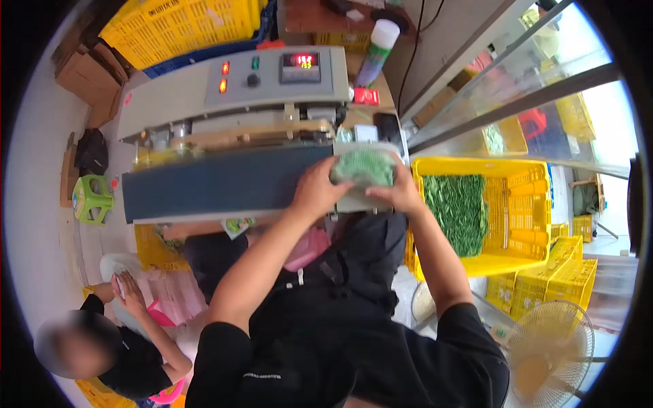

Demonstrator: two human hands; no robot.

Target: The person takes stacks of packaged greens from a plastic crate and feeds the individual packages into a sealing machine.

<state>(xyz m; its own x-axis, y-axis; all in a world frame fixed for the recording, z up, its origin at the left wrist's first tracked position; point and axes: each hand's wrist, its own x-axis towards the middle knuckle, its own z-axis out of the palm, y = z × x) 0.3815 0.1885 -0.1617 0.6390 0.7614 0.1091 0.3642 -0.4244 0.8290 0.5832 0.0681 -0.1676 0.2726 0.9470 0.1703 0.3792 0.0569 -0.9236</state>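
Note:
Between both my hands is a clear plastic bag with green in it, slightly blurred; what fills it I cannot make out. My left hand grips its left side, thumb toward me. On the opposite side my right hand has its fingers and thumb closed around the edge. The bag is over the pale right end of a bag sealing machine, beside its dark conveyor belt. Lit switches and a digital display show on the machine's panel.
To the right, a yellow crate holds long green vegetables. A spray can stands behind the machine's right end. A fan is at lower right, with more yellow crates near it. Another person sits at lower left.

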